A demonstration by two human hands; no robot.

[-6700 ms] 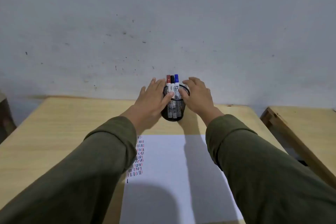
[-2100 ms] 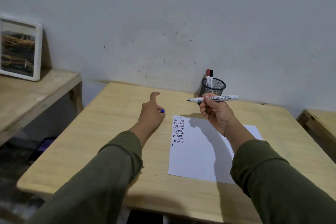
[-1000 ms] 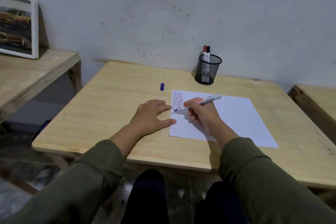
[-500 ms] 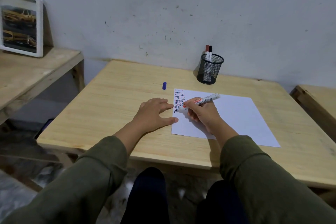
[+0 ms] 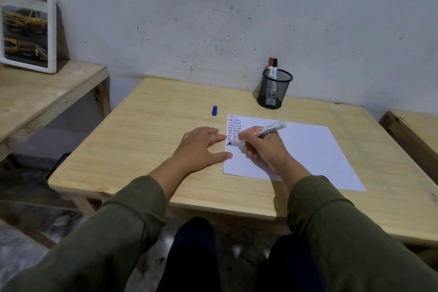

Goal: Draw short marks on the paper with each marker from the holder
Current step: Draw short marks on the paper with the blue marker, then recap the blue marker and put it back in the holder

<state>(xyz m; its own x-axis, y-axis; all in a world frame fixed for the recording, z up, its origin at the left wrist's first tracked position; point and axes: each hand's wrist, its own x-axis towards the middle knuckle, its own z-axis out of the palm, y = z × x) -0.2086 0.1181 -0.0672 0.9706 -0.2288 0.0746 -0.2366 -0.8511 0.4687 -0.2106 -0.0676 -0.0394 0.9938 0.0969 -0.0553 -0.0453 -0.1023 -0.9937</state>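
A person sits at a pale wooden surface [image 5: 151,140], seen from above over both olive-green sleeves. The right hand [image 5: 264,149] has its fingers closed around an uncapped marker [image 5: 259,132], tip down on the left edge of a white sheet of paper [image 5: 308,152], just below a narrow column of short marks [image 5: 234,127] in red, black and blue. The tip's colour is hard to make out; it may be blue, since a loose blue cap [image 5: 214,110] lies on the wood just beyond the paper's far left corner. The left hand [image 5: 201,147] lies flat with its fingers spread and holding nothing, fingertips touching the paper's left edge.

To do this step well, the left hand should probably press the sheet down so it cannot slide, while the right hand makes brief, light strokes in line with the rows above.

A black mesh holder [image 5: 274,91] stands at the far edge, near the wall, with a red marker [image 5: 270,66] and a black marker [image 5: 275,67] upright inside.

The wall [image 5: 237,7] is grey and scuffed. A lower wooden bench [image 5: 35,97] on the left carries a framed picture [image 5: 27,33] leaning against the wall. Another wooden surface shows at the right edge.
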